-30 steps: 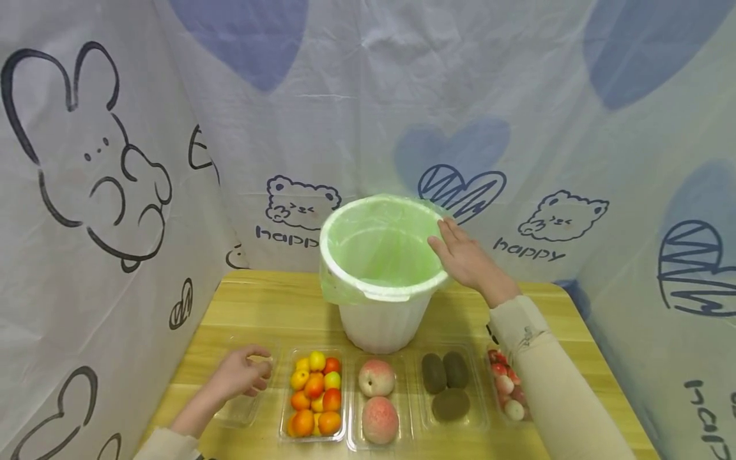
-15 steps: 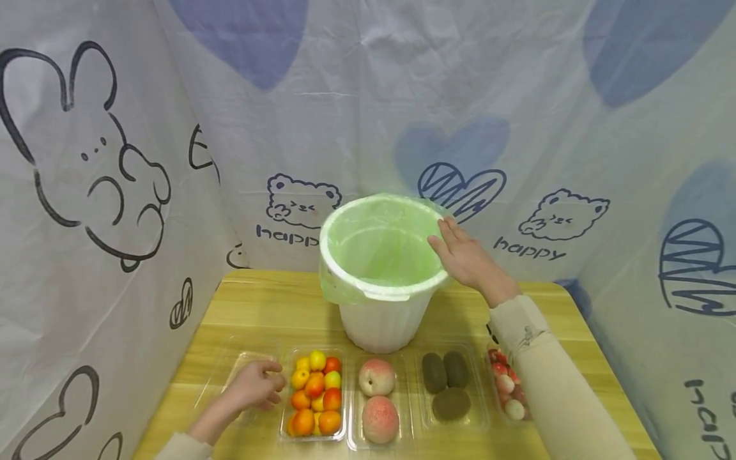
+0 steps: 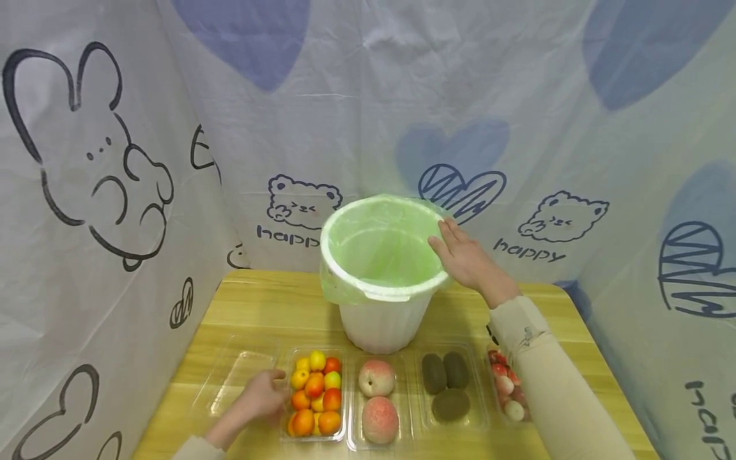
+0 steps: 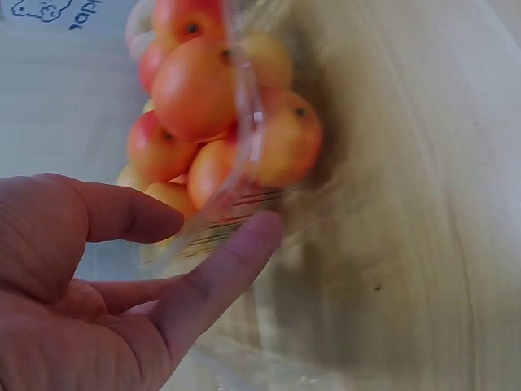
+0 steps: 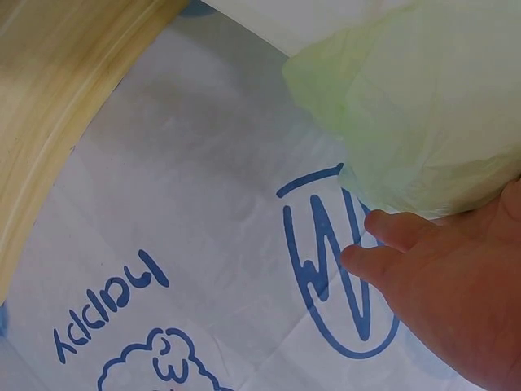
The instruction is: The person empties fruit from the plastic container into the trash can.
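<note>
My left hand (image 3: 263, 397) is at the left side of a clear plastic box (image 3: 345, 409) heaped with small round orange, red and yellow fruits (image 4: 195, 90). In the left wrist view, the finger and thumb stand apart, right at the blurred clear edge. My right hand (image 3: 467, 260) lies with extended fingers against the right rim of a white bin (image 3: 379, 322). A thin pale green bag (image 3: 379, 249) lines this bin and folds over its rim. From the right wrist, two fingertips (image 5: 370, 262) show beside the hanging bag.
Further right stand clear boxes with two peaches (image 3: 381, 420), several dark brown kiwis (image 3: 450, 405), and small red and white pieces (image 3: 505, 383) partly behind the right sleeve. Left of the fruit lies another clear box (image 3: 230, 383). Printed white sheets (image 3: 368, 115) surround the wooden table (image 3: 264, 300).
My left hand has moved right and toward the near side, from over the leftmost clear box to the side of the fruit box. The right hand stays at the bin rim.
</note>
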A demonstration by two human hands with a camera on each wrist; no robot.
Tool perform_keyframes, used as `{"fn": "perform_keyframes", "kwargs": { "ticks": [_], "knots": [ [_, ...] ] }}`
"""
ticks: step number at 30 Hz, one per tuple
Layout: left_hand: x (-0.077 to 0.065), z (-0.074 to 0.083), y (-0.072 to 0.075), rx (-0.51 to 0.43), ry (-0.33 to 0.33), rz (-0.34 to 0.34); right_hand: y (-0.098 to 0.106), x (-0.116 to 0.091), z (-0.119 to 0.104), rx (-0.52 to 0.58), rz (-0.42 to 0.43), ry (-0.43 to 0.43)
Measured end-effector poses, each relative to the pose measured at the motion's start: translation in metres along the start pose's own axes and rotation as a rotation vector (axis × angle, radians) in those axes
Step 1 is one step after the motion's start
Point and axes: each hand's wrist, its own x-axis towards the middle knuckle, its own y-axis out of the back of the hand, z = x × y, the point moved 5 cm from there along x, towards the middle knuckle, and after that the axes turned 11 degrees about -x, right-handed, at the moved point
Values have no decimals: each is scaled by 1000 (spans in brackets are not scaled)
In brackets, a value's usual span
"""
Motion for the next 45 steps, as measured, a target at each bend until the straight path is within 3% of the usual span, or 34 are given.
{"fn": "perform_keyframes", "kwargs": {
  "ticks": [6,22,27,34,45],
  "knots": [
    [1,-6,-8,23,-19,-6,0,0,-1,3,-1,-7],
    [9,-17,-20,130,-65,74,-1,1,0,-11,3,-1],
    [11,-21,-19,82,-48,56,-1,2,0,-2,1,-4],
    [10,-11,-13,-10,-64,32,-1,2,1,1,0,-8],
    [-2,13,-4,-73,-25,17,-1,1,0,0,8,-2]
  ]
}}
